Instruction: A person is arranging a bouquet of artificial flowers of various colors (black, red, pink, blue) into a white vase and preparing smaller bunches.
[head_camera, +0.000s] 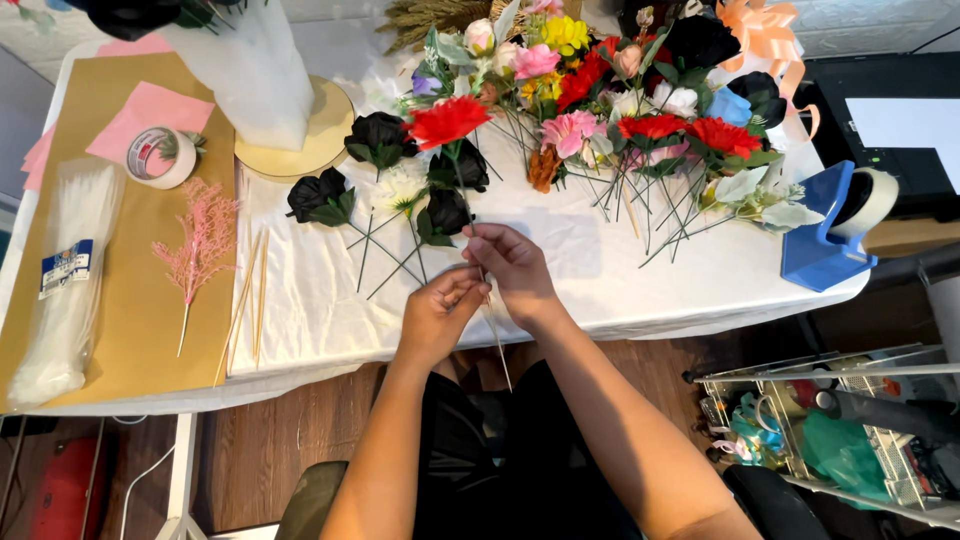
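Your left hand (437, 312) and right hand (515, 265) both pinch the thin stem (497, 340) of a red flower (446, 120), holding it over the near edge of the bench (640, 290), apparently so the stem hangs free for working. Four black roses (318, 195) lie loose just beyond, within reach. Left: one roll of tape (158, 156), one pink sprig (203, 238), one bag of white cable ties (65, 285). Right: one blue tape dispenser (825, 235).

flower heap (620, 110) at table (300, 300) rear, tape roll (160, 157) far left, tape dispenser (830, 235) far right, skewers (245, 305) between
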